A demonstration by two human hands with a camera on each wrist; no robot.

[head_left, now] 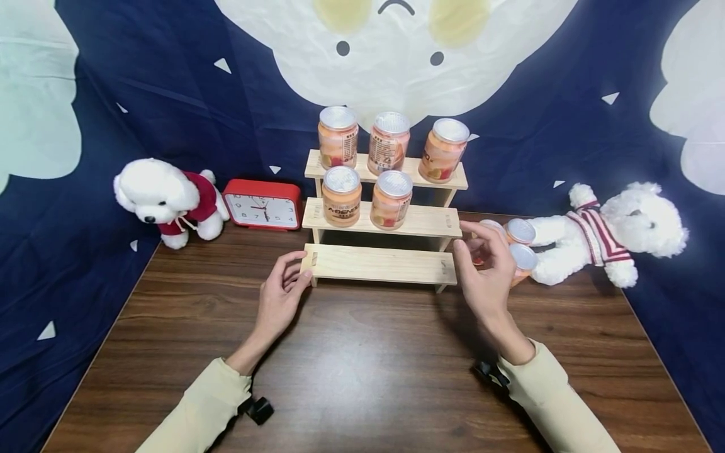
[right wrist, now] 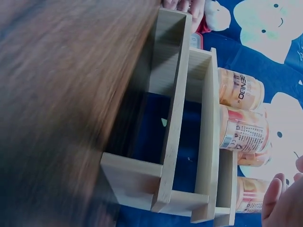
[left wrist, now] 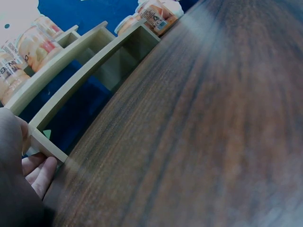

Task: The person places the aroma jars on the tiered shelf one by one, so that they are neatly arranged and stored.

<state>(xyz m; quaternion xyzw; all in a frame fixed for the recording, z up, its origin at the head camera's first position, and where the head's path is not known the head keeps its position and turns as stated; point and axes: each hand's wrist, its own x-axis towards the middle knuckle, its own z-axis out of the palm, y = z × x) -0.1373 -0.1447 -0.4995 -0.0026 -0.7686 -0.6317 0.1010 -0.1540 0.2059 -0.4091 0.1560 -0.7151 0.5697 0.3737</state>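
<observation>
Five orange jars (head_left: 362,167) stand on the upper two steps of a wooden tiered shelf (head_left: 381,263) in the middle of the frame: three on top, two on the middle step, the lowest step bare. The left hand (head_left: 280,296) touches the left end of that lowest step with loosely bent fingers, gripping nothing. Right of centre, the right hand (head_left: 487,267) curls over a cluster of loose jars (head_left: 520,245) on the brown counter (head_left: 362,377); whether it actually grips one I cannot tell.

dark wood table (head_left: 362,377), navy backdrop (head_left: 170,94) (cartoon faces)
</observation>
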